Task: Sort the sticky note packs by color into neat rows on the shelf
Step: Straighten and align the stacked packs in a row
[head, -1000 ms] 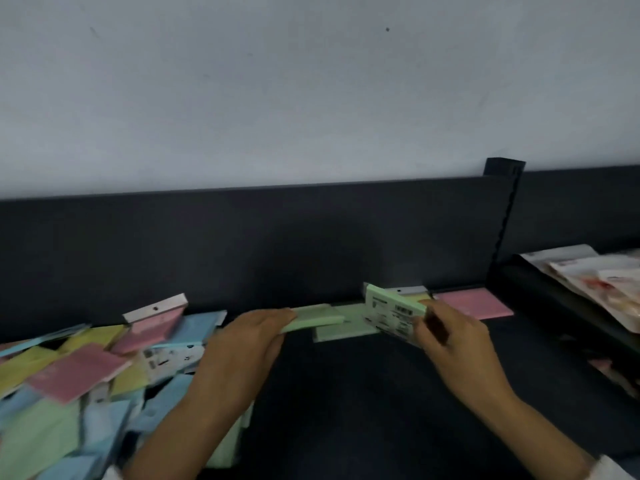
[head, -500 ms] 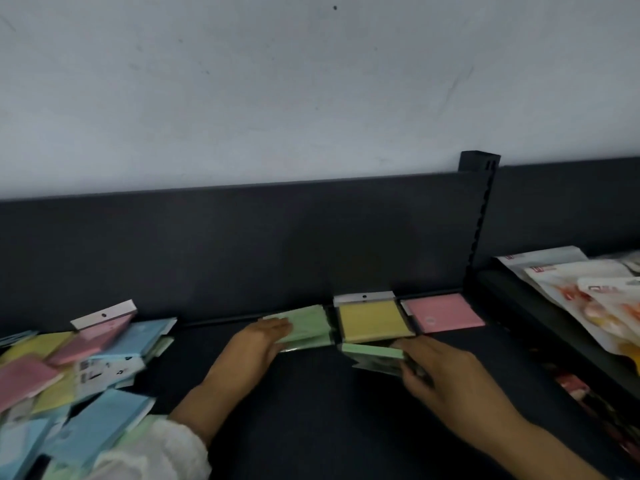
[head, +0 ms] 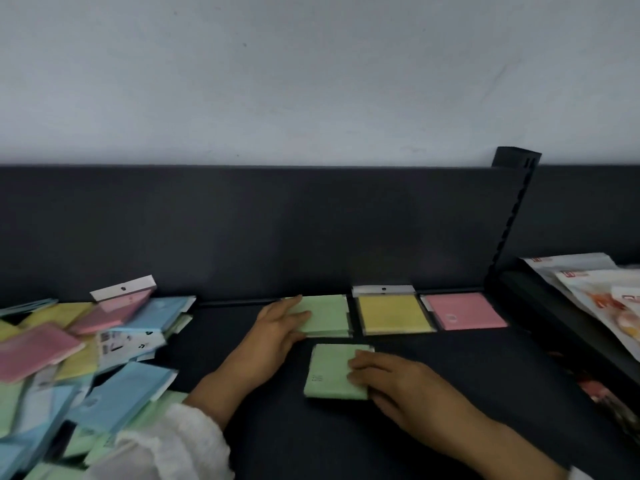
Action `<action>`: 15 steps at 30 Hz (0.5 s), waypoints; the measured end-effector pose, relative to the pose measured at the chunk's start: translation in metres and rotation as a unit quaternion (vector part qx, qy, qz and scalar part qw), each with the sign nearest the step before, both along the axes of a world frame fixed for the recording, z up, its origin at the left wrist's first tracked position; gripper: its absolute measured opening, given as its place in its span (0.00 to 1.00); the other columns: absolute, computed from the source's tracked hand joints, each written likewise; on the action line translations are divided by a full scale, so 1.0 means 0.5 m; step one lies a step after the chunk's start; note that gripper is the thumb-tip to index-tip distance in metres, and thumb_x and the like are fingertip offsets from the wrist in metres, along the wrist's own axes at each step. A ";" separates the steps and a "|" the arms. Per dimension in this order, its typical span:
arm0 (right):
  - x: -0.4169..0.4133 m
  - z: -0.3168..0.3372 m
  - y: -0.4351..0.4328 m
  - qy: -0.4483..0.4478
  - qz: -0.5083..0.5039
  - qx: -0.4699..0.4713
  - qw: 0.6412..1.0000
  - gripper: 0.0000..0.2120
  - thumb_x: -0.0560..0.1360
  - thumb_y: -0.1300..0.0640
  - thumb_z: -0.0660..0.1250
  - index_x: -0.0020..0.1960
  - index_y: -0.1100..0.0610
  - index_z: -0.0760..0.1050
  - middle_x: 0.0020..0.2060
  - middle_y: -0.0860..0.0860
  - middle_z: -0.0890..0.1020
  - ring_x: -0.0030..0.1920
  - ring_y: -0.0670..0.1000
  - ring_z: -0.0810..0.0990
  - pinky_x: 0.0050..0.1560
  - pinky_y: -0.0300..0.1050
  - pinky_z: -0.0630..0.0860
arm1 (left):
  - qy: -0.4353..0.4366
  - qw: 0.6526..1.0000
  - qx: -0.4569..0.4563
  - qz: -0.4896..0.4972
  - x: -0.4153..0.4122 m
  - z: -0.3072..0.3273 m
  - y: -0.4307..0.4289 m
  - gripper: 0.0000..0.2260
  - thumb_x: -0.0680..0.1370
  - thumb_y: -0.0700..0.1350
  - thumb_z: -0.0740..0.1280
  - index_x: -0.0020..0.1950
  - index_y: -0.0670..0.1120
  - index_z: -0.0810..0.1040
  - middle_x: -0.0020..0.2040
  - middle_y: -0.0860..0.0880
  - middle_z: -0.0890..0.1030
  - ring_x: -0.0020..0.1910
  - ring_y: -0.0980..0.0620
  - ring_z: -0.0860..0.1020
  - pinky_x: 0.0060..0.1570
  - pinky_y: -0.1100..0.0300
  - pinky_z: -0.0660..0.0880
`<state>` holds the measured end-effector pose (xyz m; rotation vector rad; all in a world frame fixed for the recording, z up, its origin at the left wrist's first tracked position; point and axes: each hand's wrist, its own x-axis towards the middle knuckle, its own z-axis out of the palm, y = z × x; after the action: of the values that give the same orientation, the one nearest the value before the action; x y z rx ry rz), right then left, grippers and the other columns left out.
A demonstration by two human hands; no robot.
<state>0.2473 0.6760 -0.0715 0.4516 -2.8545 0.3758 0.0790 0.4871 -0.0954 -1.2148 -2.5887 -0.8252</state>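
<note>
Nearest, the right hand [head: 391, 379] lays flat fingers on a green pack [head: 329, 372] lying on the shelf [head: 491, 362]. Behind, the left hand [head: 277, 327] rests open on the rear green pack [head: 327, 313], rowed beside a yellow pack [head: 393, 313] and a pink pack [head: 464, 311].

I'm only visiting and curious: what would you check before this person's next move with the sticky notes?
1. Back green pack, yellow pack, pink pack side by side, unmixed: ok.
2. Front green pack placed before the back green one: ok.
3. Right hand free of it: cannot tell.
4. Left hand resting on back green pack: ok.
5. Mixed pile sorted: not ok.
</note>
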 end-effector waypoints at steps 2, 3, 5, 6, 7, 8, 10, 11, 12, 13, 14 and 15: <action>-0.008 -0.016 0.003 -0.033 -0.009 -0.047 0.998 0.15 0.75 0.59 0.60 0.59 0.46 0.73 0.65 0.44 0.74 0.65 0.41 0.71 0.65 0.35 0.68 | -0.008 1.000 0.016 0.006 0.000 0.004 -0.003 0.18 0.77 0.42 0.65 0.67 0.46 0.73 0.72 0.48 0.64 0.71 0.47 0.62 0.67 0.66 0.53; -0.011 -0.020 0.000 -0.044 -0.012 -0.066 0.997 0.15 0.75 0.60 0.59 0.57 0.46 0.71 0.65 0.44 0.74 0.66 0.41 0.70 0.67 0.35 0.66 | -0.016 1.000 0.018 0.008 -0.001 0.005 -0.004 0.18 0.77 0.42 0.65 0.67 0.45 0.73 0.72 0.48 0.64 0.71 0.48 0.62 0.67 0.67 0.53; -0.019 -0.018 -0.005 -0.055 -0.022 -0.095 0.994 0.13 0.73 0.64 0.57 0.50 0.49 0.74 0.63 0.46 0.76 0.64 0.40 0.71 0.66 0.33 0.66 | -0.022 1.000 0.014 0.011 -0.003 0.004 -0.005 0.17 0.77 0.42 0.65 0.66 0.45 0.73 0.72 0.49 0.65 0.71 0.49 0.61 0.67 0.69 0.51; -0.024 -0.017 -0.007 -0.064 -0.028 -0.106 0.992 0.14 0.71 0.66 0.57 0.47 0.52 0.76 0.61 0.46 0.77 0.63 0.39 0.72 0.66 0.32 0.66 | -0.022 1.000 0.012 0.014 -0.004 0.003 -0.006 0.16 0.78 0.42 0.64 0.65 0.46 0.74 0.72 0.50 0.65 0.71 0.50 0.61 0.67 0.70 0.51; -0.028 -0.015 -0.009 -0.073 -0.032 -0.114 0.990 0.14 0.71 0.66 0.57 0.47 0.54 0.77 0.61 0.45 0.77 0.63 0.38 0.72 0.65 0.32 0.66 | -0.019 1.000 0.014 0.016 -0.004 0.003 -0.006 0.15 0.78 0.43 0.64 0.65 0.46 0.75 0.71 0.50 0.66 0.71 0.50 0.62 0.66 0.70 0.51; -0.032 -0.012 -0.013 -0.078 -0.037 -0.118 0.989 0.14 0.71 0.65 0.57 0.50 0.54 0.78 0.61 0.44 0.76 0.62 0.38 0.72 0.65 0.32 0.66 | -0.014 1.000 0.019 0.018 -0.004 0.005 -0.006 0.14 0.78 0.43 0.64 0.64 0.46 0.75 0.71 0.50 0.67 0.70 0.51 0.63 0.66 0.71 0.51; -0.039 -0.009 -0.026 -0.080 -0.044 -0.114 0.989 0.16 0.73 0.54 0.59 0.58 0.52 0.77 0.61 0.41 0.74 0.62 0.38 0.72 0.66 0.33 0.66 | -0.003 0.999 0.031 0.025 0.000 0.013 -0.006 0.14 0.78 0.42 0.63 0.63 0.46 0.76 0.69 0.51 0.69 0.69 0.51 0.64 0.64 0.73 0.51; -0.041 -0.008 -0.033 -0.083 -0.047 -0.111 0.989 0.20 0.72 0.47 0.59 0.61 0.50 0.75 0.60 0.39 0.72 0.62 0.38 0.71 0.66 0.34 0.66 | 0.004 0.999 0.038 0.029 0.002 0.019 -0.005 0.14 0.78 0.42 0.63 0.63 0.46 0.76 0.69 0.51 0.69 0.69 0.52 0.65 0.63 0.74 0.52; -0.043 -0.007 -0.039 -0.087 -0.051 -0.104 0.990 0.23 0.71 0.43 0.59 0.62 0.49 0.75 0.60 0.39 0.71 0.61 0.38 0.71 0.66 0.34 0.66 | 0.006 0.999 0.044 0.032 0.006 0.024 -0.003 0.14 0.79 0.42 0.63 0.63 0.45 0.76 0.68 0.51 0.70 0.68 0.52 0.65 0.63 0.73 0.52; -0.045 -0.008 -0.044 -0.090 -0.054 -0.094 0.990 0.23 0.71 0.41 0.61 0.63 0.49 0.74 0.61 0.39 0.71 0.61 0.39 0.71 0.66 0.35 0.66 | 0.005 0.998 0.049 0.033 0.010 0.031 -0.002 0.13 0.78 0.41 0.63 0.63 0.45 0.77 0.68 0.51 0.71 0.68 0.52 0.66 0.63 0.73 0.53; -0.047 -0.007 -0.046 -0.089 -0.057 -0.087 0.991 0.22 0.72 0.42 0.64 0.63 0.49 0.74 0.61 0.40 0.71 0.62 0.40 0.71 0.66 0.36 0.66 | 0.004 0.998 0.052 0.033 0.016 0.039 0.000 0.13 0.78 0.41 0.63 0.63 0.45 0.77 0.67 0.51 0.72 0.68 0.52 0.66 0.63 0.74 0.54; -0.049 -0.006 -0.048 -0.087 -0.061 -0.085 0.991 0.20 0.73 0.44 0.66 0.63 0.50 0.75 0.61 0.40 0.71 0.62 0.40 0.71 0.66 0.36 0.66 | 0.007 0.998 0.051 0.032 0.021 0.046 0.000 0.13 0.78 0.41 0.63 0.63 0.46 0.76 0.67 0.51 0.72 0.67 0.53 0.66 0.62 0.74 0.53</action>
<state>0.2230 0.6518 -0.0744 0.2195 -2.9637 0.6586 0.0895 0.4872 -0.0722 -1.0991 -2.5276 -0.9197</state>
